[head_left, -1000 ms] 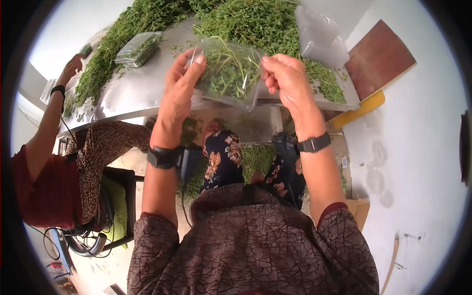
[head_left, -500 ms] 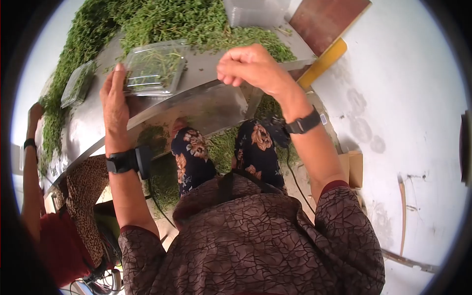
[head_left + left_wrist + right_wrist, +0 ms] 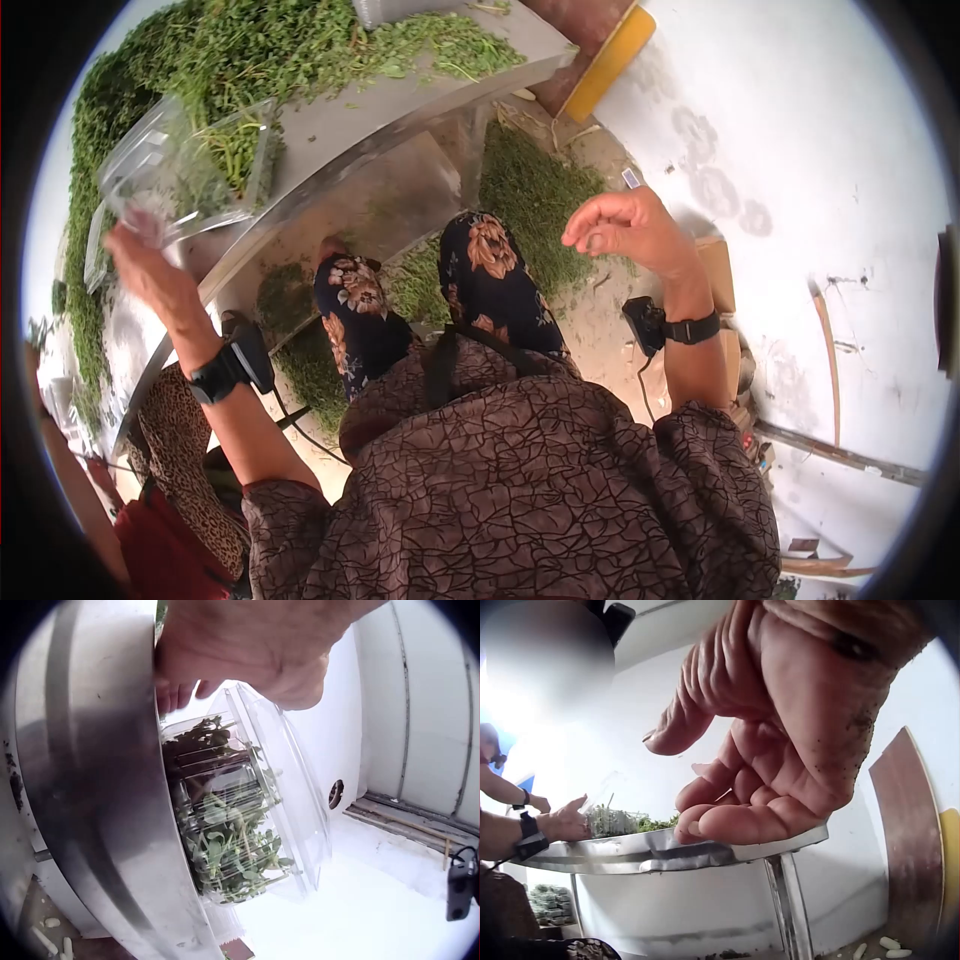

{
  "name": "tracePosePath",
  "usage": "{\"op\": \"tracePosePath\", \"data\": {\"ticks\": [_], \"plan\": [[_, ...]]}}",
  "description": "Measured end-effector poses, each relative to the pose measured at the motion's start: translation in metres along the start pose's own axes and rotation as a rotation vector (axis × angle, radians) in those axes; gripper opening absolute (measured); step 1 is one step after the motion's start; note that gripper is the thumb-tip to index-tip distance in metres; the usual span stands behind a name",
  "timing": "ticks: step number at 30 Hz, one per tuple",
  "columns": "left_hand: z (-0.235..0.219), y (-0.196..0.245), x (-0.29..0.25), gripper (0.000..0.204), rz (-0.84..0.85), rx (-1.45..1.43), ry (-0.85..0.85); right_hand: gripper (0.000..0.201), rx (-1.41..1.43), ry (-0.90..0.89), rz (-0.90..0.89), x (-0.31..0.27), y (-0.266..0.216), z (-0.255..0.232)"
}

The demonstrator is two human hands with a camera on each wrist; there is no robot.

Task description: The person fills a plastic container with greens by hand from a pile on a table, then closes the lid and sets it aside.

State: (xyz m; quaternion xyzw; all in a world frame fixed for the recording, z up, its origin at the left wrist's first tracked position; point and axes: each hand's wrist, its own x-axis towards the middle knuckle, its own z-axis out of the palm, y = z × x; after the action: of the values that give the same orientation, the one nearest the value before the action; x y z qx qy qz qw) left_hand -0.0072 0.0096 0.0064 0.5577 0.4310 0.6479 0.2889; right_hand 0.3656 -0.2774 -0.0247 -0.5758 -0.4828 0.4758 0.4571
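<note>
A clear plastic clamshell box point(image 3: 240, 160) with leafy green sprigs inside sits at the edge of the metal table point(image 3: 320, 135). Its clear lid point(image 3: 289, 795) shows beside the packed sprigs in the left wrist view. My left hand point(image 3: 155, 275) is at the box's near left side, its fingertips blurred against the plastic. From the right wrist view, that hand's fingers look extended with the thumb raised. My right hand point(image 3: 635, 230) hangs in the air over the floor, right of my knees, its fingers loosely bent around nothing.
Loose greens point(image 3: 290, 50) are heaped along the table's back and left. Another clear box point(image 3: 97, 255) stands behind my left hand. More greens point(image 3: 530, 210) lie on the floor below. A brown board with a yellow edge point(image 3: 610, 65) leans by the wall. Another person's arm point(image 3: 70, 490) is at far left.
The filled box went from between both hands down onto the table, then left with my left hand. My right hand let go and drew back right and down. The head view swung rightward.
</note>
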Motion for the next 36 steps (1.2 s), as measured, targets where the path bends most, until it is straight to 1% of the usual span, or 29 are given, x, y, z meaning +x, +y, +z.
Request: {"op": "tracePosePath", "data": {"ticks": [1, 3, 4, 5, 6, 7, 8, 9, 10, 11, 13, 14, 15, 16, 18, 20, 22, 23, 24, 25, 26, 27, 28, 29, 31, 32, 34, 35, 36], "plan": [[-0.004, -0.001, -0.001, 0.057, 0.283, 0.293, 0.145, 0.021, 0.012, 0.012, 0.009, -0.009, 0.004, 0.0], [-0.006, 0.009, -0.016, 0.052, 0.403, 0.279, 0.363, 0.02, 0.033, 0.04, 0.03, -0.021, 0.012, 0.007], [-0.002, 0.021, -0.02, 0.05, 0.372, 0.342, 0.465, 0.018, -0.029, 0.039, 0.081, -0.026, 0.02, 0.01], [-0.007, 0.022, -0.021, 0.05, 0.371, 0.342, 0.459, 0.017, -0.099, 0.042, 0.128, -0.031, 0.028, 0.013], [-0.015, 0.021, -0.021, 0.052, 0.626, 0.54, 0.392, 0.02, -0.224, -0.02, 0.164, -0.036, 0.039, 0.019], [-0.017, 0.024, -0.022, 0.054, 0.881, 0.739, 0.32, 0.02, -0.226, -0.018, 0.163, -0.043, 0.05, 0.026], [-0.009, 0.023, -0.024, 0.047, 0.839, 0.599, 0.336, 0.022, -0.329, -0.123, 0.241, -0.05, 0.06, 0.033], [-0.006, 0.021, -0.02, 0.047, 0.838, 0.601, 0.336, 0.025, -0.431, -0.231, 0.32, -0.056, 0.067, 0.04], [-0.006, 0.019, -0.016, 0.04, 0.736, 0.528, 0.169, 0.025, -0.427, -0.239, 0.323, -0.061, 0.072, 0.045], [-0.005, 0.017, -0.011, 0.034, 0.635, 0.458, 0.007, 0.026, -0.381, -0.207, 0.358, -0.064, 0.076, 0.049], [0.012, 0.003, -0.007, 0.027, 0.564, 0.161, -0.045, 0.027, -0.334, -0.184, 0.372, -0.063, 0.079, 0.057], [0.009, -0.002, -0.001, 0.027, 0.438, 0.166, -0.126, 0.026, -0.278, -0.055, 0.356, -0.063, 0.077, 0.062], [0.01, -0.007, -0.001, 0.023, 0.447, 0.125, -0.181, 0.027, -0.226, 0.066, 0.327, -0.058, 0.076, 0.066], [0.013, -0.002, -0.001, 0.019, 0.357, 0.126, -0.195, 0.032, -0.284, 0.201, 0.132, -0.049, 0.074, 0.072], [0.017, 0.0, 0.003, 0.016, 0.291, 0.042, -0.209, 0.037, -0.368, 0.2, -0.096, -0.019, 0.042, 0.077], [0.021, 0.011, 0.002, 0.02, 0.263, 0.235, -0.213, 0.038, -0.36, 0.196, -0.207, 0.009, 0.001, 0.088], [0.029, 0.018, 0.007, 0.023, 0.286, 0.421, -0.206, 0.041, -0.565, 0.128, -0.447, 0.033, -0.031, 0.097], [0.033, 0.023, 0.011, 0.025, 0.302, 0.491, -0.224, 0.041, -0.568, 0.118, -0.45, 0.045, -0.037, 0.098], [0.034, 0.024, 0.017, 0.026, 0.286, 0.663, -0.265, 0.041, -0.498, 0.069, -0.529, 0.058, -0.041, 0.097], [0.033, 0.023, 0.016, 0.026, 0.281, 0.658, -0.276, 0.042, -0.429, 0.031, -0.6, 0.065, -0.044, 0.095], [0.033, 0.02, 0.015, 0.028, 0.358, 0.548, -0.181, 0.042, -0.439, 0.046, -0.586, 0.066, -0.049, 0.091], [0.033, 0.015, 0.016, 0.03, 0.426, 0.432, -0.088, 0.043, -0.268, -0.032, -0.551, 0.064, -0.056, 0.087], [0.028, 0.008, 0.021, 0.031, 0.396, 0.351, -0.1, 0.045, -0.096, -0.105, -0.512, 0.061, -0.063, 0.08], [0.023, 0.0, 0.026, 0.031, 0.362, 0.27, -0.117, 0.048, -0.1, -0.219, -0.565, 0.058, -0.067, 0.071], [0.015, -0.013, 0.031, 0.036, 0.176, 0.311, -0.132, 0.054, -0.112, -0.458, -0.695, 0.052, -0.089, 0.055], [0.011, -0.028, 0.038, 0.048, 0.07, 0.346, -0.087, 0.057, -0.128, -0.584, -0.774, 0.049, -0.107, 0.052], [0.013, -0.034, 0.04, 0.061, -0.086, 0.332, -0.052, 0.055, 0.019, -0.508, -0.996, 0.036, -0.117, 0.074], [0.006, -0.032, 0.047, 0.063, -0.071, 0.434, -0.208, 0.042, 0.185, -0.31, -0.987, 0.025, -0.126, 0.097], [0.005, -0.032, 0.044, 0.05, 0.082, 0.349, -0.298, 0.031, -0.191, -0.943, -0.834, 0.021, -0.146, 0.09]]}}
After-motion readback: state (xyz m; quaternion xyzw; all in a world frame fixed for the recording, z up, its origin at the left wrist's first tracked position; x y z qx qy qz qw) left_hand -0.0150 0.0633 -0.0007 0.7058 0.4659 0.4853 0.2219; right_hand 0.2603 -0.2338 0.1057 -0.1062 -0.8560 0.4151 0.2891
